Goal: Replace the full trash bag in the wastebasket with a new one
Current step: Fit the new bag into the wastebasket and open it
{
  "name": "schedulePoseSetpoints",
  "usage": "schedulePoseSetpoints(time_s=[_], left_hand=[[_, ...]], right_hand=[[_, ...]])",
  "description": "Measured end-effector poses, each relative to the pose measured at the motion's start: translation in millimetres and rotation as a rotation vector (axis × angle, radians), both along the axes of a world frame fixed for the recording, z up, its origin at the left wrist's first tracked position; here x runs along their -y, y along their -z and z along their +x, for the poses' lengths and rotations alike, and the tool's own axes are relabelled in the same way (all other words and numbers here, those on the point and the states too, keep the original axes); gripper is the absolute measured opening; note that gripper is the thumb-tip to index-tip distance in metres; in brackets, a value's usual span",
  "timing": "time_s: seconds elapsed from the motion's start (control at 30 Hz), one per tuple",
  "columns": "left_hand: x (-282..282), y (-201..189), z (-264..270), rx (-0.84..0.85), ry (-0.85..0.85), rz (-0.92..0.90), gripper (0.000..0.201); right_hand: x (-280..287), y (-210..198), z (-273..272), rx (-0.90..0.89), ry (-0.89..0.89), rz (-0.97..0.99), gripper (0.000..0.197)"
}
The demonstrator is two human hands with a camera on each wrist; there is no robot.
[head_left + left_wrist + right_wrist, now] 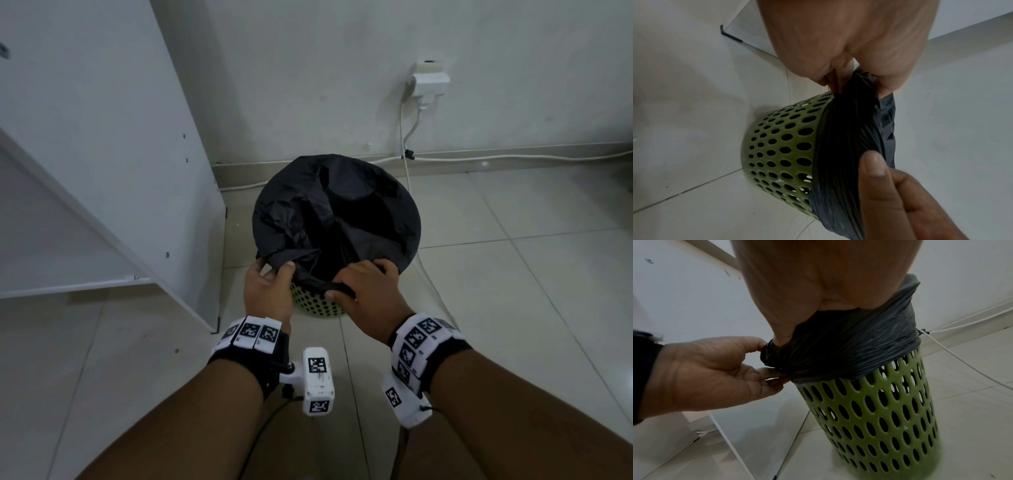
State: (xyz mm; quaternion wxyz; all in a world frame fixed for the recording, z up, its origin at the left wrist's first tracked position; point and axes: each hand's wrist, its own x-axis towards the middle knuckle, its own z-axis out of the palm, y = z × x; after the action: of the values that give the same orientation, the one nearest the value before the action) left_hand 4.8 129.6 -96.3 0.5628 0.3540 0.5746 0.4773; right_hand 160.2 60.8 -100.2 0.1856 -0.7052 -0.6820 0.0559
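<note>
Black bag [337, 209] rim pinched between both hands' fingers [287, 268].

one head view from above, two wrist views close in
head camera looks down and forward over both hands; each wrist camera looks along its hand (very near), all sharing the wastebasket [317, 305] rim.

A green wastebasket [875, 410] with round perforations stands upright on the tiled floor [513, 274] near the wall. A black trash bag [335, 209] lines it, crumpled inside, its edge folded over the rim and bunched along the near side.
</note>
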Motion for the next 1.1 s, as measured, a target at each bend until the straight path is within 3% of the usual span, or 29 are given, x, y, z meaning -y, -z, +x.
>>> schedulePoseSetpoints(time_s=[0.23,0.37,0.5,0.67,0.77,0.9,1.0,1.1], left_hand=[[-12,8,0,0.008,0.040,-0.003,0.056],[-15,10,-2,-0.026,0.065,-0.014,0.033],[-8,8,0,0.040,0.051,-0.029,0.027],[-14,11,-5,0.151,0.023,-0.095,0.055],[-15,9,-6,0.130,0.048,-0.079,0.038],[-14,13,-6,0.129,0.003,-0.086,0.058],[-9,6,-6,0.088,0.022,-0.061,0.035],[-9,2,-7,0.007,0.067,-0.025,0.028]], right_hand=[[-5,0,4,-0.015,0.007,-0.006,0.043],[-6,-2,6,-0.009,0.005,-0.009,0.042],[-6,-2,7,-0.019,0.004,-0.005,0.041],[-6,-3,7,-0.034,0.002,-0.001,0.042],[-6,-4,8,-0.028,0.001,-0.006,0.040],[-6,-3,7,-0.018,0.004,-0.005,0.039],[-5,-4,7,-0.013,0.001,-0.014,0.042],[-6,-4,8,-0.010,-0.004,-0.015,0.043]])
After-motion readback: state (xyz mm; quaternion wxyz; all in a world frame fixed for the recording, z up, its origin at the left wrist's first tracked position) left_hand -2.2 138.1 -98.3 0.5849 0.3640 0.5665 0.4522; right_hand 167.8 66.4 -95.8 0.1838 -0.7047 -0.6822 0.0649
